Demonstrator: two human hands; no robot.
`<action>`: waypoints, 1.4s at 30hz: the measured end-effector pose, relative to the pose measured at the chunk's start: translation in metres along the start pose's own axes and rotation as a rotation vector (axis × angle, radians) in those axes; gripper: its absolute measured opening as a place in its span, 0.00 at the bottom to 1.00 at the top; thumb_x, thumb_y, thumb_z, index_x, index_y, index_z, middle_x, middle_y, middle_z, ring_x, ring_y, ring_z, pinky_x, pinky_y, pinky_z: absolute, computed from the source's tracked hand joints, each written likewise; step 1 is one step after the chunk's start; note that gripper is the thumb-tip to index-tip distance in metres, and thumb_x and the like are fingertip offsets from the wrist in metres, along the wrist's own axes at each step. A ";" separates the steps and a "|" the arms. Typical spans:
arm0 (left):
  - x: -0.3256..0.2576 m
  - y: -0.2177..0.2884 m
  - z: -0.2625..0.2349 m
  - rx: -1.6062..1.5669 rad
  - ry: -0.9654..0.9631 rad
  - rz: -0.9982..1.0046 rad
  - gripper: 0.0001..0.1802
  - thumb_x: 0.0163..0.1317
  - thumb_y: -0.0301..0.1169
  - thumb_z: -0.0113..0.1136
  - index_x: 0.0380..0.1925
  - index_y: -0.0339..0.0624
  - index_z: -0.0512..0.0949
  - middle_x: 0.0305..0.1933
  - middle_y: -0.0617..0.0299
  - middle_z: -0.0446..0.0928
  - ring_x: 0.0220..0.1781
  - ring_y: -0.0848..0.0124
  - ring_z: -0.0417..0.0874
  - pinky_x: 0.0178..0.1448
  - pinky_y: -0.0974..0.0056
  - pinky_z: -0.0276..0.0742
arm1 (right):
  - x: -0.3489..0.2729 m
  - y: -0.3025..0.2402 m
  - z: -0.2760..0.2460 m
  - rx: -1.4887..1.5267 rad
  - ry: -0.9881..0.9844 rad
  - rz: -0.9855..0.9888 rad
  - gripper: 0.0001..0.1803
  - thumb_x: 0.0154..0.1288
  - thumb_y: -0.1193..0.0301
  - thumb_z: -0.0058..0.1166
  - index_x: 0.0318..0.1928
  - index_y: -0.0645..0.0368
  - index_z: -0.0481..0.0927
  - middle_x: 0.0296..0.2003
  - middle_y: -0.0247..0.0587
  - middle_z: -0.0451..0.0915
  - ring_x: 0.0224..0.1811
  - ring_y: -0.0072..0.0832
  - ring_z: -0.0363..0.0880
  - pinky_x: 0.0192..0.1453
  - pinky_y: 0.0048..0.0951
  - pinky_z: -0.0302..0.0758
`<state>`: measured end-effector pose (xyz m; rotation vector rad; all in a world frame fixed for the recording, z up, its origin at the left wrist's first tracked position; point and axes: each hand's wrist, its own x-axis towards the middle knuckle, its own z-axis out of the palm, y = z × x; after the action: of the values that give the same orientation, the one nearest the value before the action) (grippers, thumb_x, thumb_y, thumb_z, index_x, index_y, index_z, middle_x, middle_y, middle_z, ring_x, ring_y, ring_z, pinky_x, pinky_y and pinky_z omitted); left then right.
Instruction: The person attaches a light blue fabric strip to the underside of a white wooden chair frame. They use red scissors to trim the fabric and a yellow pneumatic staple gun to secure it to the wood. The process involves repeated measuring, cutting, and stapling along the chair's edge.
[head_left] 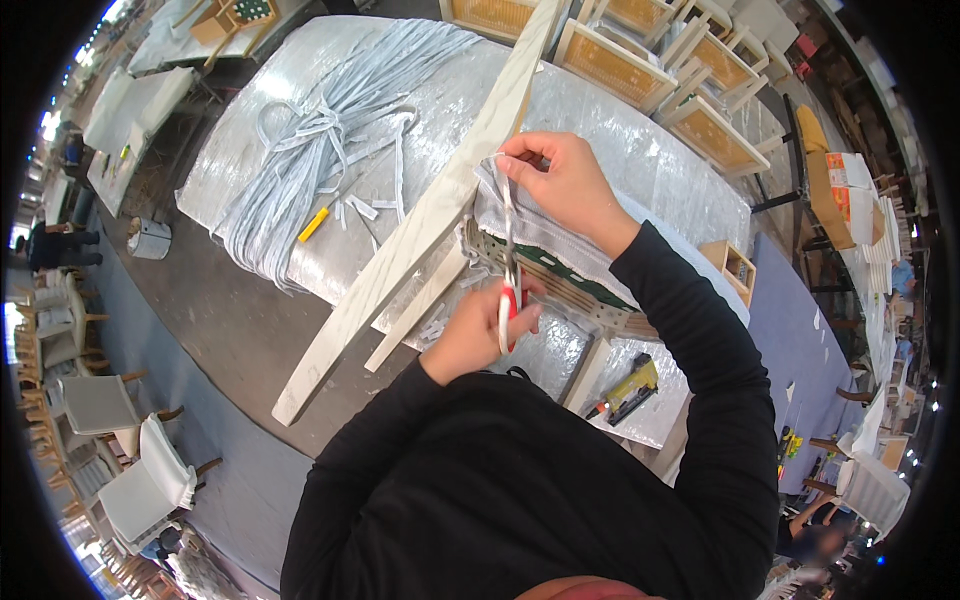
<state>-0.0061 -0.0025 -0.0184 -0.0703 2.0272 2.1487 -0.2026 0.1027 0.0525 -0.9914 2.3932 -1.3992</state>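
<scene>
Toward 1 o'clock from the left hand (474,326), which grips red-handled scissors (513,292), lies grey fabric (556,236), its end pinched by the right hand (568,182). Hold it taut; cut in short strokes.

Broad work table covered in shiny clear film (250,125); on it, a slim yellow bar-shaped object (313,225) lies beside a bundle of long, pale blue-grey fabric strips (335,120). Lower right: a yellow-green and black hand tool (634,384). Beyond the table: white chair frames with tan woven panels (612,62). Left: a round whitish bucket (149,240) and, farther off, a person in dark clothing (60,247). Lower left: pale upholstered chairs with brown legs (148,487).
</scene>
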 end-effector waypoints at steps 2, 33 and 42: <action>-0.010 0.013 -0.002 0.213 0.060 0.039 0.12 0.72 0.33 0.68 0.46 0.37 0.81 0.28 0.66 0.80 0.30 0.77 0.81 0.38 0.67 0.76 | 0.000 0.004 -0.002 0.069 -0.013 0.002 0.10 0.73 0.69 0.68 0.45 0.64 0.90 0.33 0.31 0.87 0.34 0.17 0.78 0.43 0.25 0.77; 0.044 0.069 -0.062 0.443 0.567 0.421 0.14 0.66 0.23 0.75 0.45 0.37 0.77 0.34 0.61 0.84 0.33 0.75 0.82 0.40 0.68 0.79 | -0.010 -0.010 -0.008 0.161 -0.234 -0.038 0.08 0.68 0.72 0.64 0.45 0.59 0.88 0.29 0.30 0.84 0.32 0.15 0.76 0.42 0.24 0.74; -0.040 0.028 -0.059 0.314 0.098 0.369 0.13 0.63 0.34 0.73 0.34 0.36 0.80 0.24 0.58 0.79 0.26 0.61 0.81 0.37 0.57 0.77 | -0.021 -0.026 -0.010 -0.143 -0.213 -0.164 0.10 0.66 0.70 0.70 0.45 0.60 0.89 0.25 0.38 0.81 0.26 0.24 0.76 0.35 0.26 0.74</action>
<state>0.0228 -0.0664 0.0119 0.2662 2.5806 2.0139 -0.1804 0.1144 0.0759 -1.3269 2.3235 -1.1169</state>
